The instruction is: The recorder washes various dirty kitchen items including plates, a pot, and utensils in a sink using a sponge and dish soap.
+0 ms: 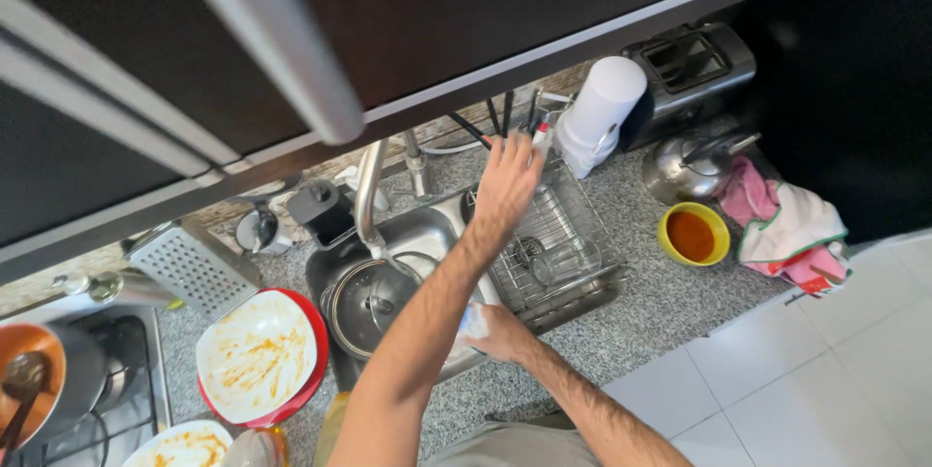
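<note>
My left hand [507,185] stretches out over the wire dish rack [582,224]. Its fingers are apart and its fingertips are at the dark-handled utensils [505,116] standing at the rack's back end; whether it grips one I cannot tell. A clear glass [558,261] lies in the rack below the wrist. My right hand [500,336] rests at the front edge of the steel sink [432,229], closed on a small pale whitish-blue thing [473,318], perhaps a sponge. A lidded steel pot [374,302] sits in the sink under the curved tap [369,185].
A dirty white plate on a red one [257,355] lies left of the sink, beside a grater [194,268] and a stove with a pan [39,370]. On the right stand a white appliance [602,113], a toaster [694,64], a kettle [684,168], a yellow bowl [691,234] and a pink cloth [786,224]. A dark cabinet [388,11] overhangs.
</note>
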